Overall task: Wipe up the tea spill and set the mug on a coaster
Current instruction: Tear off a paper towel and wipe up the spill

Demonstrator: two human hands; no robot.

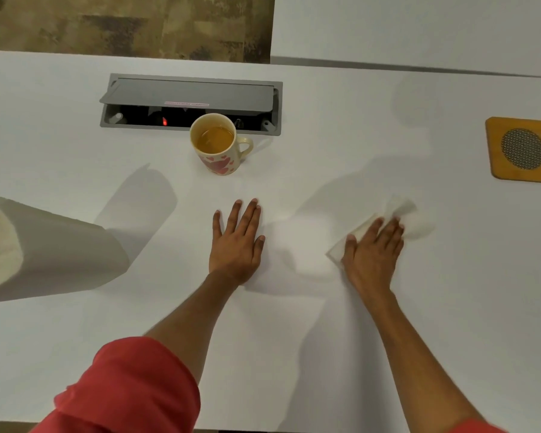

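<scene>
Mug: cream ceramic mug printed with red hearts (pixel 221 147), filled with amber tea, stands upright on the white counter (pixel 325 339), just in front of the grey recessed socket box with its lid raised (pixel 190 103); not yet on a coaster.
Coaster: square bamboo coaster with a round mesh centre (pixel 523 150) lies bare at the far right, well apart from the mug, its right edge cut off by the frame.
Right hand: right hand (pixel 374 251) presses flat on a crumpled white paper towel (pixel 397 218), fingers spread over it rather than closed around it, a grip suited to wiping.
Left hand: left hand (pixel 236 242) rests palm-down on the counter, open and holding nothing, apparently bracing the person.
Spill: no tea shows on the pale surface; any wet patch is hard to make out amid glare and shadow, or lies beneath the towel.
Paper roll: white paper towel roll (pixel 28 248) sits at the left, partly cropped.
Sleeves: red sleeves (pixel 132 389) frame the bottom edge.
</scene>
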